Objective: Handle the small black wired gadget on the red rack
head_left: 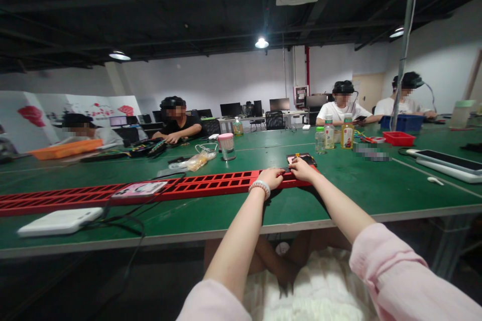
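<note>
One dark piece [287, 170] is touched by left hand [271, 178] and right hand [302, 170] at the red slotted rack [214, 191]; whether it is grasped cannot be told; work seems unfinished.

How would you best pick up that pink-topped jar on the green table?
Probably grip the jar around its clear body below the pink top, coming from the right: it stands upright with that side exposed, while a plastic bag lies to its left.

One head-worn camera looks forward across the near green table [214, 213] toward the far wall [233, 72]
</note>
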